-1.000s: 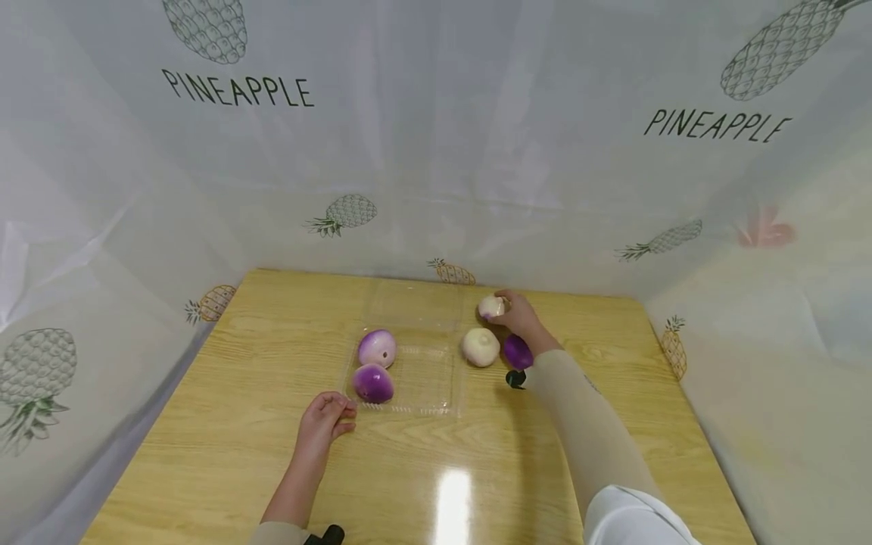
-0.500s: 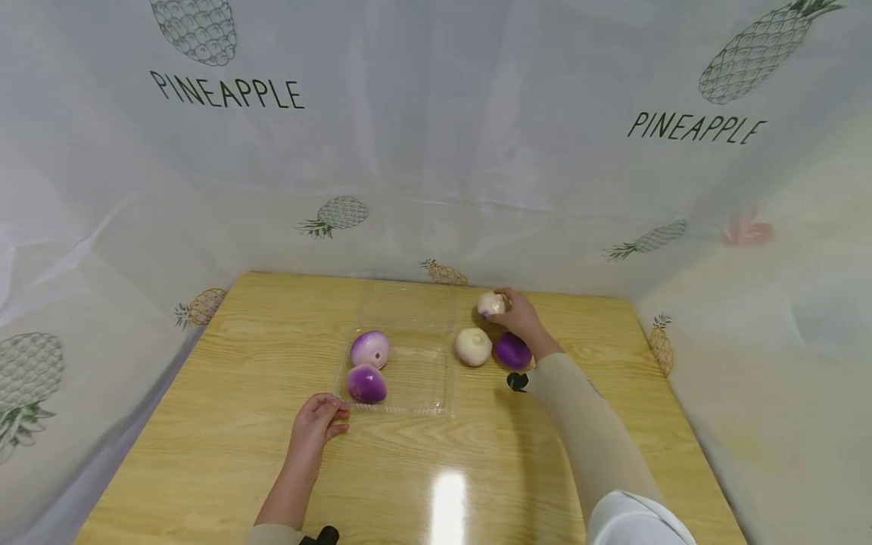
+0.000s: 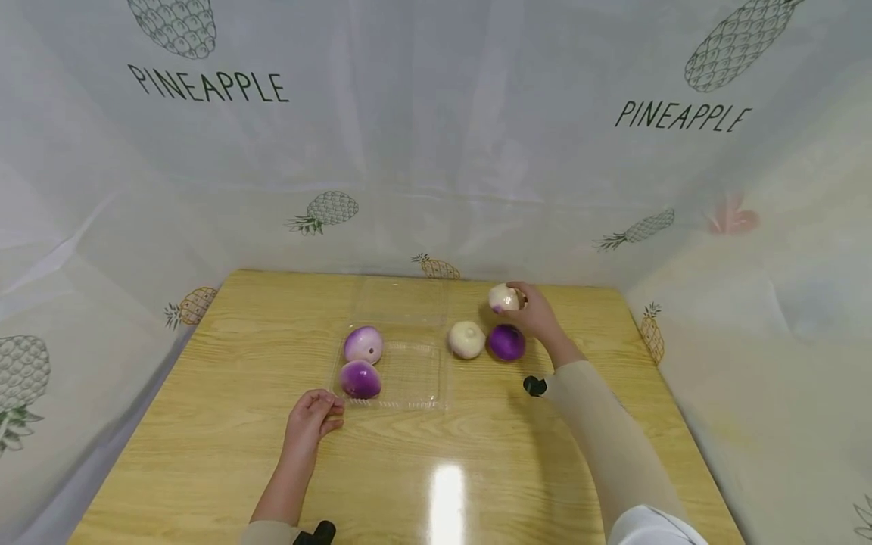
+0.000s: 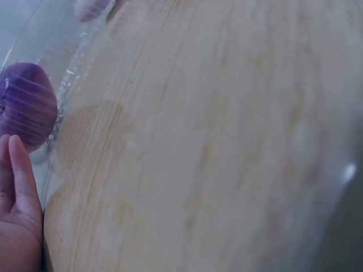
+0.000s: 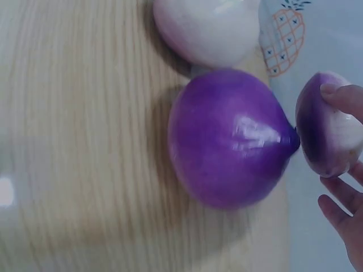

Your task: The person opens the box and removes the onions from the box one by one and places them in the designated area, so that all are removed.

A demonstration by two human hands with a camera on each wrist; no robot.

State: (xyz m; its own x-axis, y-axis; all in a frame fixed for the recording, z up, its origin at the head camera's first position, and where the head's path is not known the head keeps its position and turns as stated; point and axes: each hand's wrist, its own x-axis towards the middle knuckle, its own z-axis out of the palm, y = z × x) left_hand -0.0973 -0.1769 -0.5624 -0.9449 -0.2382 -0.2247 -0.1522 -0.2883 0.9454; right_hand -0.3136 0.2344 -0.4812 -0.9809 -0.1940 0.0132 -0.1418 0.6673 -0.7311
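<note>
My right hand (image 3: 536,309) holds a white-and-purple onion (image 3: 502,297) between thumb and fingers at the back right of the table. In the right wrist view, this onion (image 5: 324,127) shows a dark purple side. Just below it lie a purple onion (image 3: 507,343) and a white onion (image 3: 466,340). My left hand (image 3: 309,420) pinches the front left corner of a clear plastic container (image 3: 412,405); its fingers (image 4: 22,175) partly show in the left wrist view. Inside the container's left half sit a pale purple onion (image 3: 363,344) and a darker purple onion (image 3: 360,379).
The container's clear lid (image 3: 400,300) lies folded back towards the rear edge of the wooden table (image 3: 395,477). A pineapple-print curtain (image 3: 381,136) hangs behind and at both sides. Light reflects off the table near the front.
My right hand has lifted the white-and-purple onion and shifted it slightly right, uncovering more of the purple onion. The left hand keeps its place at the container corner. The head view has shifted a little.
</note>
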